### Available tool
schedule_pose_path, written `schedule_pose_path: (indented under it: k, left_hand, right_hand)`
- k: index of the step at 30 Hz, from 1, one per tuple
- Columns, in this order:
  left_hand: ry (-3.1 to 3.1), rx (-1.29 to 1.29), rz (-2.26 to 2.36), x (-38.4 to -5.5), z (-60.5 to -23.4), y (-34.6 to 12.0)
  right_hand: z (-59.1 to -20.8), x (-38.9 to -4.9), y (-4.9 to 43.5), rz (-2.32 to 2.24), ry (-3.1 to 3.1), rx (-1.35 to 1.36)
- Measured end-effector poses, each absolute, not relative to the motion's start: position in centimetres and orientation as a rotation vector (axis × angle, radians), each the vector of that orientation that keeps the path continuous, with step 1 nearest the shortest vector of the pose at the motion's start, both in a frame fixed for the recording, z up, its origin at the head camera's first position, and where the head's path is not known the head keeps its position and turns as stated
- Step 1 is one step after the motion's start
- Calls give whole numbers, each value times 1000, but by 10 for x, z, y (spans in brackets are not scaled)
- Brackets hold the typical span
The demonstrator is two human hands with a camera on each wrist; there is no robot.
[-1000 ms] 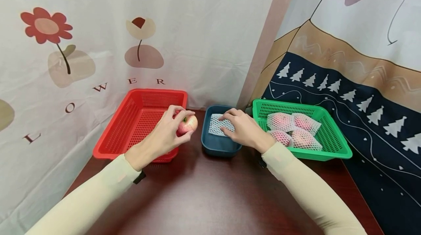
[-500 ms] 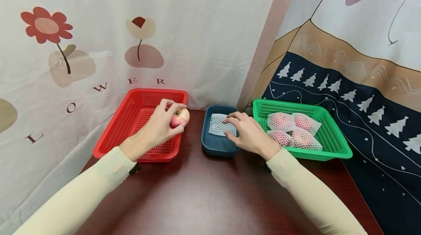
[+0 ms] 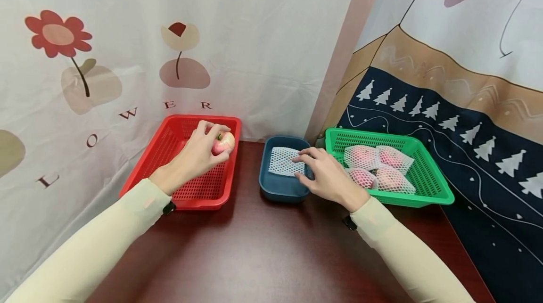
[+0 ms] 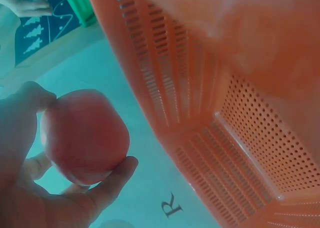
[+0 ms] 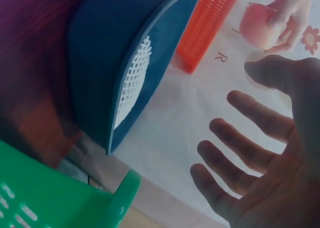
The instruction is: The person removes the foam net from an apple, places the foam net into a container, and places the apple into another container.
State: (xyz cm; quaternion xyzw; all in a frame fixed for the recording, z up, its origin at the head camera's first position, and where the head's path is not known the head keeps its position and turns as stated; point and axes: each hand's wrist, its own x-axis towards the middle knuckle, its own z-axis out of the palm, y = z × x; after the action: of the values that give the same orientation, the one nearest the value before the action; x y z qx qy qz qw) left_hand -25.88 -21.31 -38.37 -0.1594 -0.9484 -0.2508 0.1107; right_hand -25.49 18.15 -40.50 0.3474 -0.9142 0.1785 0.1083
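Observation:
My left hand (image 3: 193,150) grips a red-and-yellow apple (image 3: 224,143) above the right side of the red basket (image 3: 225,190). In the left wrist view the apple (image 4: 86,137) sits between thumb and fingers, beside the basket's wall (image 4: 150,88). My right hand (image 3: 328,176) hovers over the right rim of the dark blue bin (image 3: 275,190), fingers spread and slightly bent, holding nothing. Inside that bin lies white foam netting (image 3: 285,161). The right wrist view shows the right hand (image 5: 260,153) with its fingers apart, near the bin (image 5: 95,73).
On the right stands a green basket (image 3: 428,185) with several apples (image 3: 392,179) in white foam nets. All three containers stand on a dark red-brown table (image 3: 271,256). Printed curtains (image 3: 271,48) hang right behind them.
My left hand has carried the apple leftward, from the gap beside the blue bin to over the red basket. The right hand has drawn back a little to the right and toward me.

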Motion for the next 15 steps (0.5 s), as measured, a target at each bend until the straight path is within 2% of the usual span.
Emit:
schedule_pose_path:
  k: [15]
  left_hand:
    - [-2877, -387, -751, -291, -386, -235]
  right_hand:
    - [-405, -251, 200, 539, -2714, 942]
